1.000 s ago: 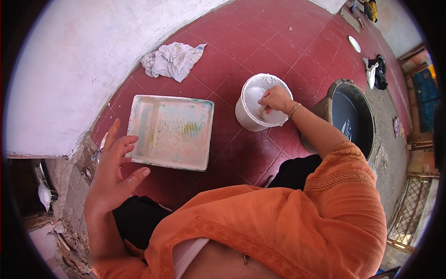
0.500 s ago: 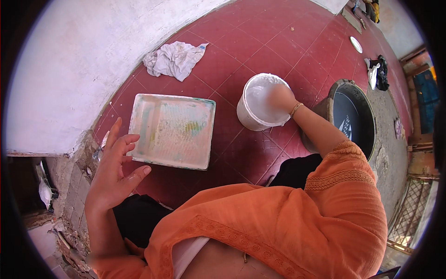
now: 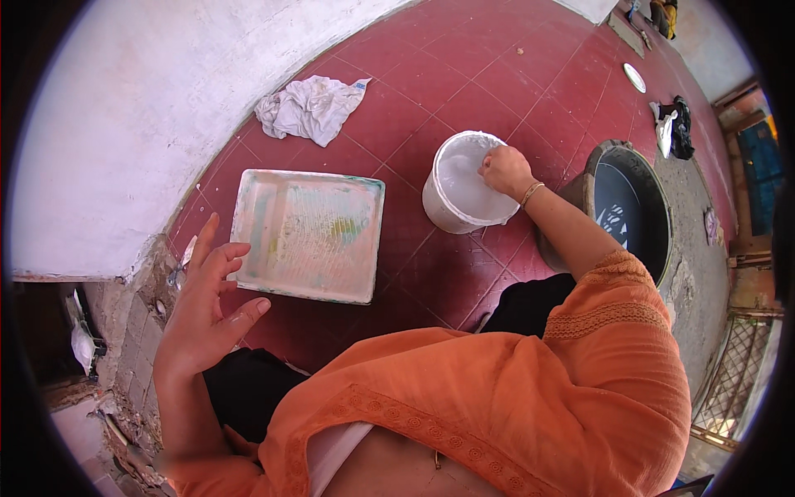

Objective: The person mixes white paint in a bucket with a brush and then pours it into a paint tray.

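My right hand (image 3: 505,172) dips into a white bucket (image 3: 440,205) of milky white liquid, its fingers curled closed; whatever they hold is hidden. A bracelet circles that wrist. At the left, my left hand (image 3: 207,311) is raised with fingers apart and nothing in them, some white smudges on the thumb. It is nearest a shallow rectangular tray (image 3: 373,248), stained white, green and yellow, with a ribbed bottom, lying on red floor tiles. I cannot tell whether the fingertips touch the tray.
Right of the bucket stands a large dark basin (image 3: 658,207) of greyish water. A crumpled white cloth (image 3: 310,112) lies by the white wall (image 3: 132,124). Farther right are black and white cloths or bags (image 3: 679,132) and a white oval object (image 3: 634,77). Broken masonry edges the left side.
My right hand has shifted a little rightward within the bucket, blurred by motion half a second ago. My left hand stays almost in place.
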